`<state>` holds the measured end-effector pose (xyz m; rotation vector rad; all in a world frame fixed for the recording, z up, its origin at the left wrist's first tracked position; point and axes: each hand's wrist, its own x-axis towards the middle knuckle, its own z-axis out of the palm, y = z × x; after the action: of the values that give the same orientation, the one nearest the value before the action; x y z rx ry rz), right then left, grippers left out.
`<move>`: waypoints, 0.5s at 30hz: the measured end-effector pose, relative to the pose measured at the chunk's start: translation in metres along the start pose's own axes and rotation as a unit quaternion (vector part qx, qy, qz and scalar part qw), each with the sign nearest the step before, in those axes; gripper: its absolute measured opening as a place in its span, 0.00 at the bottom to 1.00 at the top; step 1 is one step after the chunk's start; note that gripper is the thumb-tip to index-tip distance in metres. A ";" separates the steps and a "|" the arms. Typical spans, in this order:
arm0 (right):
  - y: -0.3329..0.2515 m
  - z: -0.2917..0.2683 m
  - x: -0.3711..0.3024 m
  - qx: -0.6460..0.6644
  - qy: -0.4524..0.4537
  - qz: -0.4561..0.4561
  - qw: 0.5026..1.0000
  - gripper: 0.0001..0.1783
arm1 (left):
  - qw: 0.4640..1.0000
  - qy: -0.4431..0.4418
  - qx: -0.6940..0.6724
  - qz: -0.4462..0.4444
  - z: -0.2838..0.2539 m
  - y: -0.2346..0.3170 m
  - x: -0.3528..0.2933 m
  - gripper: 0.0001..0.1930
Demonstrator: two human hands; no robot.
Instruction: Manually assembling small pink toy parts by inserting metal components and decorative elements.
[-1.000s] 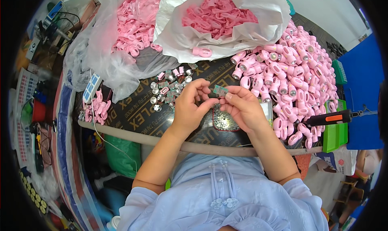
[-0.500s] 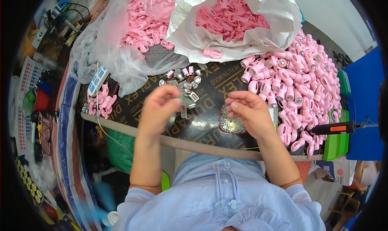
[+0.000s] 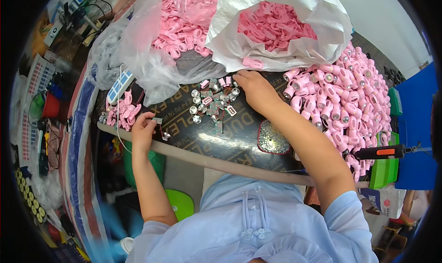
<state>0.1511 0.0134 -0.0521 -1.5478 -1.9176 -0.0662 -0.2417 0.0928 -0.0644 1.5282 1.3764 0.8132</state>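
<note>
Our left hand [image 3: 143, 130] was at the near left edge of the counter [image 3: 193, 141], its fingers pinched narrow on a small green circuit board [image 3: 157, 121]. A silver cup [image 3: 166, 136] showed just below that board; we could not tell whether it hung or rested on the surface.

We had our right hand [image 3: 254, 89] stretched forward to the far right side of a loose cluster of parts [image 3: 212, 110], made up of more boards, silver cups and small pink-and-white blocks. Its fingers pointed down close together near the white sack [image 3: 220, 38], and we could not tell whether they held anything.

Just beside our left hand lay a small heap of pink pieces [image 3: 123, 112], with a blue-and-white power strip [image 3: 120, 86] behind it. Pink shells [image 3: 276, 26] filled the white sack, and a clear plastic bag [image 3: 159, 72] stood to its left. Nearer to us, below our right forearm, was a red-rimmed dish [image 3: 259, 142] of tiny shiny bits. To the right we had a large pile of pink flashlights [image 3: 343, 95], a black-and-orange screwdriver [image 3: 380, 152] and a green tray [image 3: 386, 171].
</note>
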 end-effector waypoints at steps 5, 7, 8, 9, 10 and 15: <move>0.013 0.002 0.012 -0.061 -0.174 0.035 0.982 0.19 | 0.955 0.102 0.266 0.086 -0.003 -0.007 0.001 0.13; 0.016 0.000 0.008 -0.019 -0.143 0.071 0.987 0.19 | 0.942 0.137 0.292 0.093 -0.003 -0.003 -0.001 0.14; 0.018 -0.003 0.004 0.023 -0.109 0.109 0.988 0.18 | 0.927 0.169 0.320 0.103 -0.001 0.000 -0.002 0.14; 0.014 -0.011 0.000 0.045 -0.087 0.130 0.987 0.16 | 0.922 0.183 0.327 0.098 -0.002 0.002 -0.003 0.16; 0.009 -0.022 -0.002 0.096 -0.103 0.194 0.971 0.15 | 0.923 0.183 0.325 0.095 0.001 0.006 -0.006 0.16; 0.020 -0.062 -0.021 0.519 -0.136 0.409 0.738 0.10 | 0.887 0.197 0.310 0.278 0.067 0.060 -0.020 0.15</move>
<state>0.1984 -0.0252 -0.0218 -1.3971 -0.8790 1.4229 -0.1608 0.0616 -0.0328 2.4337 1.6040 1.1454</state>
